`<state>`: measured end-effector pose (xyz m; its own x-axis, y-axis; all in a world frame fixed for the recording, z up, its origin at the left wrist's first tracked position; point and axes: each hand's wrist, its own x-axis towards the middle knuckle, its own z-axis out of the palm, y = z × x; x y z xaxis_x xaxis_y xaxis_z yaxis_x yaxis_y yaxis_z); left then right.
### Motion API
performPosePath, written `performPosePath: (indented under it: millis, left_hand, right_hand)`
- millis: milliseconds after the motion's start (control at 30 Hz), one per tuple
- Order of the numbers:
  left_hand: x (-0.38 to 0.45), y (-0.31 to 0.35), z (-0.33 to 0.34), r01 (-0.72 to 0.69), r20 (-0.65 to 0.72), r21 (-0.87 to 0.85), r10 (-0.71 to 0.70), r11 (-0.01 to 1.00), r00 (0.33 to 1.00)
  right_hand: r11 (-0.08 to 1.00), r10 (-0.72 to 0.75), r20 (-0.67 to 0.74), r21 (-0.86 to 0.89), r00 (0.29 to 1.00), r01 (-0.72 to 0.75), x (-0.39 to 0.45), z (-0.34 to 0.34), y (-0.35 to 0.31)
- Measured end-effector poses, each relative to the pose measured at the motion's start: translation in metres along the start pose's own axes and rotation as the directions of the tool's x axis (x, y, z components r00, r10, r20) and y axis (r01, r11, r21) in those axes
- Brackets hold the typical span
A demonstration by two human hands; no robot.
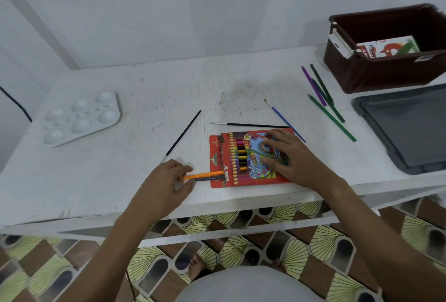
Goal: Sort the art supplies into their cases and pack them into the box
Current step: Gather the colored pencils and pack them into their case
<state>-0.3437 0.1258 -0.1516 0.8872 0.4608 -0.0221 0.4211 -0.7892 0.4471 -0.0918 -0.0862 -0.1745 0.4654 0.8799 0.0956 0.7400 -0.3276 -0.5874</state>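
Observation:
A red colour-pencil case [231, 171] lies flat near the table's front edge, with several pencils inside. My right hand [287, 157] presses flat on the case's right half. My left hand [169, 181] pinches an orange pencil [205, 175] and a dark pencil [210, 179] whose tips sit in the case's left opening. Loose purple and green pencils [325, 99] lie at the right. A blue brush [284, 120] and two black brushes [255, 125] [183, 133] lie behind the case. The brown box [376, 75] at the back right holds a pastels pack [386, 47].
A white paint palette [79, 118] sits at the left of the white table [144, 89]. A grey lid [407, 125] lies at the right edge, in front of the brown box. Below the table's front edge is patterned floor.

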Motion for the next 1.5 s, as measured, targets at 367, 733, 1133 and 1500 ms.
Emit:
performPosePath:
  millis: [367, 733, 1133, 1500]
  left_hand:
    - [0.022, 0.042, 0.016, -0.226, -0.022, -0.113, 0.225, 0.967, 0.974]
    - [0.026, 0.038, 0.018, -0.079, 0.004, -0.123, 0.08, 0.989, 0.997]
    - [0.029, 0.05, 0.038, -0.059, -0.184, -0.204, 0.021, 0.977, 0.983]
    - [0.036, 0.044, 0.041, -0.104, -0.151, -0.178, 0.077, 0.979, 0.986]
  right_hand:
    - [1.0, -0.015, -0.026, 0.012, 1.0, 0.015, 0.0, 0.003, 0.001]
    - [0.998, 0.016, -0.046, 0.061, 0.999, -0.013, -0.001, 0.002, 0.002]
    - [0.992, 0.06, -0.048, 0.113, 0.997, -0.054, -0.001, 0.001, 0.004]
    - [0.991, 0.086, -0.062, 0.107, 0.994, -0.079, -0.002, -0.003, 0.007]
